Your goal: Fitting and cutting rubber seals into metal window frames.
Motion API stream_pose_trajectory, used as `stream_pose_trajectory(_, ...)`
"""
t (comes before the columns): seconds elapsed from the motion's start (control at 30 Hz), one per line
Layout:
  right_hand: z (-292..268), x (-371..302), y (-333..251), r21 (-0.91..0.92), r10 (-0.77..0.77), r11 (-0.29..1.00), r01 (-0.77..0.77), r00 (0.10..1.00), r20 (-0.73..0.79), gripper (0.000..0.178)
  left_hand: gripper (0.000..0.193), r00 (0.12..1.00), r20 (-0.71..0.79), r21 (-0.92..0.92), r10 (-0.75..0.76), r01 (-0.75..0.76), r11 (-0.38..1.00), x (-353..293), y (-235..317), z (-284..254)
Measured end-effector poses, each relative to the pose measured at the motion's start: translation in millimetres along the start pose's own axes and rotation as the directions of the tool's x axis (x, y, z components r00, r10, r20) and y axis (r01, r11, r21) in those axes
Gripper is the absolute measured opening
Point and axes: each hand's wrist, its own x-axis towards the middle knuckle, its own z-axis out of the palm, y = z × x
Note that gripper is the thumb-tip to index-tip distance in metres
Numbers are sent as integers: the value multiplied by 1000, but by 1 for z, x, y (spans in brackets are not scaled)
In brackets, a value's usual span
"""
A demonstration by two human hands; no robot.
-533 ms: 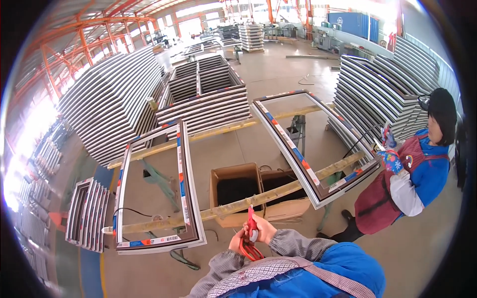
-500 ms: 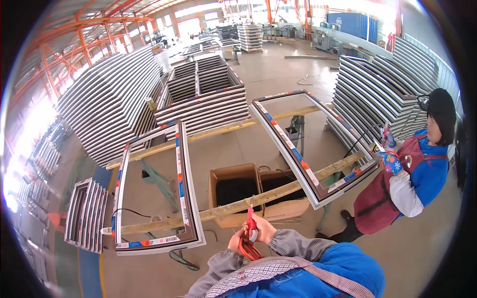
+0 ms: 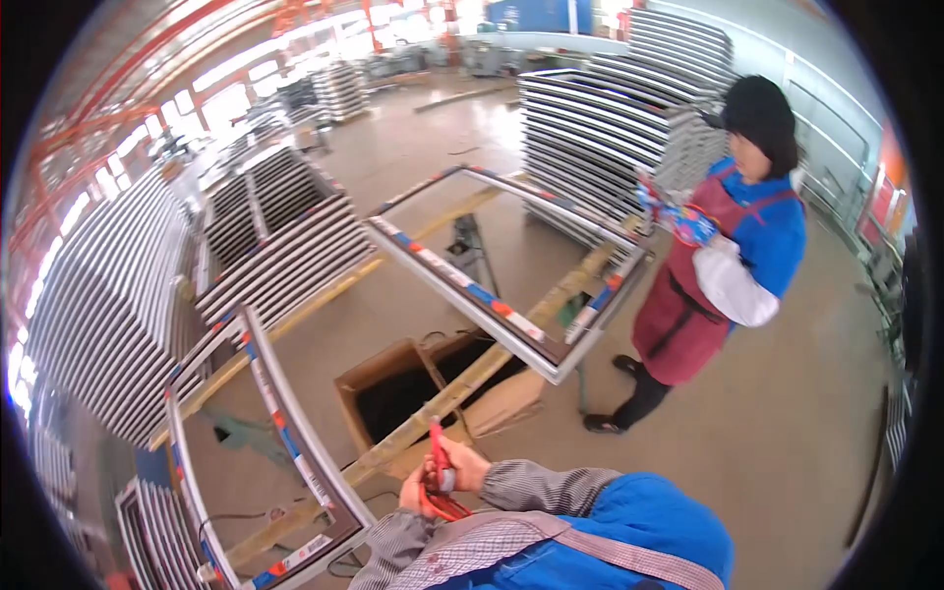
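Observation:
Close to my body, my right hand (image 3: 468, 468) is closed round a red hand tool (image 3: 442, 460) that has a pale patch and red looped handles. My left hand (image 3: 414, 491) is closed on its lower part, beside the right. The tool's exact kind is too small to tell; its tip points away from me. Ahead of my hands a yellowish wooden beam (image 3: 447, 398) carries two rectangular window frames: one at the left (image 3: 285, 423), one further right (image 3: 472, 290). Both are dark and silver, with red, white and blue tape strips.
Under the beam sits an open cardboard box (image 3: 359, 372) with dark contents. A co-worker (image 3: 678, 305) in a maroon apron and patterned gloves stands at the right frame's end. Stacked frames (image 3: 590, 123) rise behind it; more stacks (image 3: 103, 305) stand at the left.
My view has swung to the right, so the frames, box and co-worker sit further left in the picture. Both hands keep the red tool in nearly the same grip.

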Motion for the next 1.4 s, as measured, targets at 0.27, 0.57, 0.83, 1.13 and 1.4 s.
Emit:
stream_pose_trajectory(0.27, -8, -30, -2, 82, -50, 995, 53, 998, -36, 50, 24, 997, -8, 117, -71, 71, 991, 19, -6, -12)
stream_pose_trajectory(0.57, -17, -33, -15, -21, -59, 998, 59, 998, -35, 45, 18, 993, -113, 116, -36, 50, 992, 23, -21, 10)
stream_pose_trajectory(0.83, -11, -34, -18, -98, -47, 995, 36, 992, -114, 34, 16, 994, -102, 20, -51, 53, 998, 25, -27, 13)
stream_pose_trajectory(1.13, -31, -37, -28, -148, -70, 987, 58, 995, -76, 39, 15, 992, -73, -143, -104, 93, 985, 38, -46, 5)
stream_pose_trajectory(1.4, -14, -26, -30, -183, -43, 983, 20, 992, -120, 39, 18, 993, -61, -191, -98, 85, 978, 38, -33, 5)
